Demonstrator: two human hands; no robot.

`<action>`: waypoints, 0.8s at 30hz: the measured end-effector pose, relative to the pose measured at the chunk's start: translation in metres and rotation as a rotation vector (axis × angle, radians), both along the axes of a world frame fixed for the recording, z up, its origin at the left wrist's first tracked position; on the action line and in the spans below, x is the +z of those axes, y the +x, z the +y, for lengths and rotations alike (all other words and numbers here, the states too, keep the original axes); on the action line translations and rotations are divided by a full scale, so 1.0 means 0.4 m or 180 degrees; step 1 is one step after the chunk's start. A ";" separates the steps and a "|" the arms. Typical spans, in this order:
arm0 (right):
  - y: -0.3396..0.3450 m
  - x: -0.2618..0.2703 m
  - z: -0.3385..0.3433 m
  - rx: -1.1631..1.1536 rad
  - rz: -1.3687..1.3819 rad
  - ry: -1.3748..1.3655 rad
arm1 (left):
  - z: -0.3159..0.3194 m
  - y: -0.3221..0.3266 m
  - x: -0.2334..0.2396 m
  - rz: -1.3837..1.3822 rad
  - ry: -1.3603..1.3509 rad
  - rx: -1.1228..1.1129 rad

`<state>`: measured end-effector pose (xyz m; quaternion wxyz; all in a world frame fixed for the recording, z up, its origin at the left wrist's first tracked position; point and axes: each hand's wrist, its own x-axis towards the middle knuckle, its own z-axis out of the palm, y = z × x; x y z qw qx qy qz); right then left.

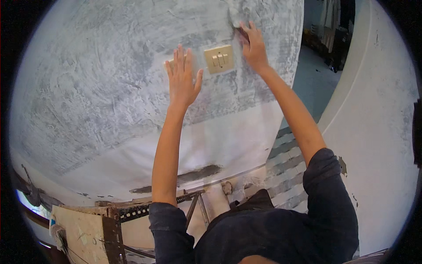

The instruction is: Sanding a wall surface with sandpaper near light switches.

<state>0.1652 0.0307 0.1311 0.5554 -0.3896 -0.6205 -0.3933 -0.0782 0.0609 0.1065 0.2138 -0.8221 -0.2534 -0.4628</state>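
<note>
My left hand (181,74) lies with its fingers spread at a wall (108,82) coated in patchy white and grey putty. Partly covered by its fingers is a cream wall plate (168,62). To the right of that hand, a cream switch plate (219,59) with a row of three rocker switches is set in the wall. Higher up and further right, my right hand (256,48) presses a thin dark brown piece (243,35) against the wall; it looks like sandpaper, though the fingers hide much of it.
A doorway on the right opens onto a blue-grey floor (313,79). Striped floor tiles (286,158) lie below, beside a white wall (379,148). At lower left stand a rusty perforated metal frame (135,213) and a worn pale board (80,234). Dark damaged patches (199,173) mark the lower wall.
</note>
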 end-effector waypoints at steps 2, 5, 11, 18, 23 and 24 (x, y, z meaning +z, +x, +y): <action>-0.007 -0.125 -0.016 0.0192 0.0433 -0.0076 | -0.004 0.026 -0.009 -0.0073 -0.0030 -0.0238; 0.015 -0.310 -0.063 -0.0024 0.0153 -0.0903 | -0.042 0.085 -0.036 -0.0129 -0.0141 -0.0646; 0.062 -0.332 -0.143 -0.0466 -0.0768 -0.1991 | -0.093 0.133 -0.094 0.0149 -0.0299 -0.0976; 0.127 -0.216 -0.127 -0.0642 0.0157 -0.1229 | -0.118 0.148 -0.113 0.0041 -0.0507 -0.1073; 0.092 -0.346 -0.118 -0.0440 -0.0470 -0.1675 | -0.111 0.142 -0.158 0.0086 -0.0697 -0.0906; 0.093 -0.370 -0.129 -0.0619 -0.1226 -0.1927 | -0.113 0.143 -0.166 0.0160 -0.0722 -0.0887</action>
